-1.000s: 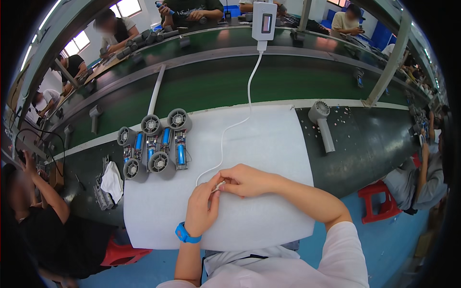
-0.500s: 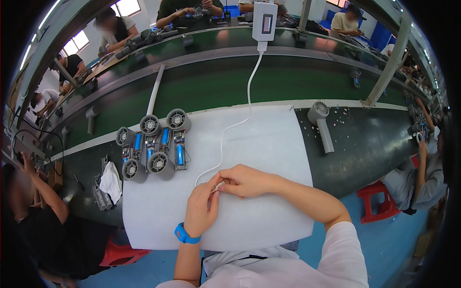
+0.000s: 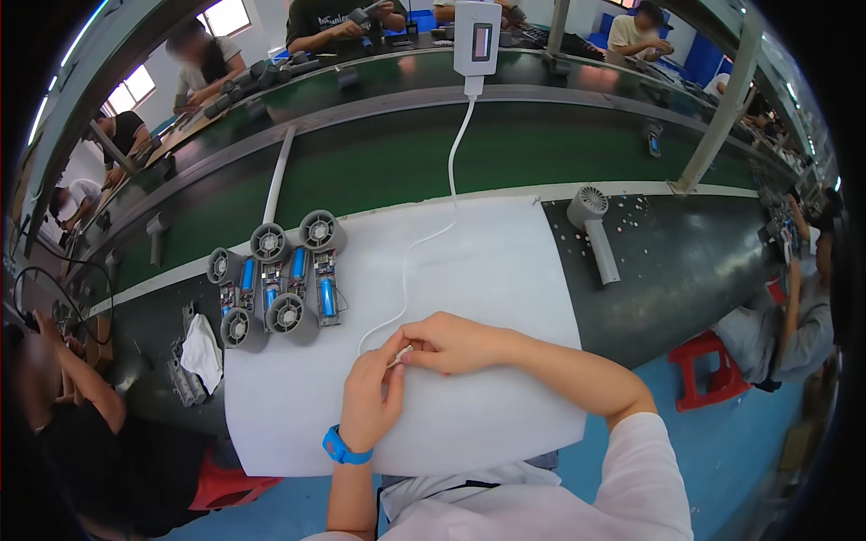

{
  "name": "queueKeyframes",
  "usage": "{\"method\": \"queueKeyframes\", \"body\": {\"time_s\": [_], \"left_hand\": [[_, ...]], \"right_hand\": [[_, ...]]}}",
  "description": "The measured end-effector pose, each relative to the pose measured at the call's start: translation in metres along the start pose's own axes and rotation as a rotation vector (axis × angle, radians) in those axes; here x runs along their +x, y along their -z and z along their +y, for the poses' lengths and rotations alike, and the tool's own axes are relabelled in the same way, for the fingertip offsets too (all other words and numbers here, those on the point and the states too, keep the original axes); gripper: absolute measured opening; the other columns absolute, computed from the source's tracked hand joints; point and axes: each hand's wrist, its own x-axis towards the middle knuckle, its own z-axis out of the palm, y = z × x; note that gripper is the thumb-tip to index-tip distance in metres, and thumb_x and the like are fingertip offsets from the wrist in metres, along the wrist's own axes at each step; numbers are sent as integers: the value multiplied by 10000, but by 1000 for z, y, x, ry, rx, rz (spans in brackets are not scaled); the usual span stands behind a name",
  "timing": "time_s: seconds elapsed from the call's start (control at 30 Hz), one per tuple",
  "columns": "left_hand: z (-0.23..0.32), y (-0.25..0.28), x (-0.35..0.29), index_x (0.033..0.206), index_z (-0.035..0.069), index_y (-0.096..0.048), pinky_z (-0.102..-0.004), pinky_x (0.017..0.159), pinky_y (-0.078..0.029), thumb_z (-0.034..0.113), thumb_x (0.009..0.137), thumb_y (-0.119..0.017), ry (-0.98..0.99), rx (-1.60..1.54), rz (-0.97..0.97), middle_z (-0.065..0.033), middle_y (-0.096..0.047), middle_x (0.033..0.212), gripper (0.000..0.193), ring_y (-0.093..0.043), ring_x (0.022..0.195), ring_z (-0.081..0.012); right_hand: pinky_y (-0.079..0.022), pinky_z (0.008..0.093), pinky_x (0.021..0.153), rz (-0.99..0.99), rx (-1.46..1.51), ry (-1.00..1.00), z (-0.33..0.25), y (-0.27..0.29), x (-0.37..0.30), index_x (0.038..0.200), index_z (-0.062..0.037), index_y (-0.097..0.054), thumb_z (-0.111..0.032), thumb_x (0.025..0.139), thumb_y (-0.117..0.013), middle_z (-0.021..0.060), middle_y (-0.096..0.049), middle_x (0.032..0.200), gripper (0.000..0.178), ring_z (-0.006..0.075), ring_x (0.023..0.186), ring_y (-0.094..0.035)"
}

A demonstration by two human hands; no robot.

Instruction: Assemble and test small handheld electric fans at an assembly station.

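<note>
My left hand (image 3: 372, 397), with a blue band (image 3: 340, 445) on its wrist, pinches the end of a white cable (image 3: 405, 279). From the other side my right hand (image 3: 460, 343) closes on the same small whitish connector (image 3: 400, 357). The fingers cover most of that connector. Both hands are just above a white sheet (image 3: 487, 406) on the bench. The cable runs up the sheet to a white box-shaped meter (image 3: 477, 41) with a small display, held above the conveyor.
Several opened grey fan units (image 3: 287, 313) with blue batteries stand at the sheet's left. A white cloth (image 3: 202, 352) lies beside grey casing parts (image 3: 183, 371). One closed handheld fan (image 3: 595, 236) rests at the right. Beyond runs a green conveyor (image 3: 379, 149); people work around it.
The view has shifted slightly, so the bench things appear a little further left. Both hands keep their grip on the connector. Across the conveyor, a person has lifted a grey fan part.
</note>
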Motion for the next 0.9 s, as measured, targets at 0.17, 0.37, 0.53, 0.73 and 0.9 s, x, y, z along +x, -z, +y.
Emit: {"method": "queueKeyframes", "body": {"time_s": [0.17, 0.37, 0.53, 0.73, 0.9], "left_hand": [[2, 0, 0, 1304, 18, -516, -330, 674, -479, -70, 822, -556, 14, -6, -5, -128, -639, 949, 491, -576, 754, -258], [3, 0, 2, 1305, 15, -515, -327, 670, -479, -69, 826, -556, 18, 4, -7, -125, -639, 947, 488, -569, 744, -252], [0, 1, 0, 1304, 13, -514, -330, 665, -477, -70, 822, -560, 19, 13, -15, -124, -638, 951, 491, -563, 733, -249], [2, 0, 1, 1294, 7, -520, -336, 671, -477, -67, 820, -562, 8, 8, -16, -123, -636, 943, 482, -563, 738, -250], [1, -1, 0, 1287, -1, -522, -335, 679, -478, -66, 820, -562, 1, 16, -11, -125, -640, 967, 474, -567, 753, -253]], "right_hand": [[-446, 284, 513, 3, -11, 23, 2, 0, -1, 1089, -16, -555, -180, 943, -530, 74, -606, 639, 221, 138, 476, -559], [-449, 287, 514, 5, -19, 11, 4, 0, 1, 1086, -15, -552, -176, 942, -530, 80, -614, 680, 217, 138, 479, -558], [-448, 288, 512, 7, -8, 1, 3, -1, 1, 1082, -17, -554, -174, 940, -531, 72, -601, 671, 213, 140, 481, -558], [-446, 289, 514, 26, -2, 27, 4, -1, -1, 1068, -23, -560, -165, 933, -538, 66, -585, 649, 197, 141, 479, -555], [-440, 293, 515, 33, 5, 44, 3, -1, -1, 1055, -23, -566, -151, 923, -550, 68, -582, 642, 185, 145, 483, -554]]}}
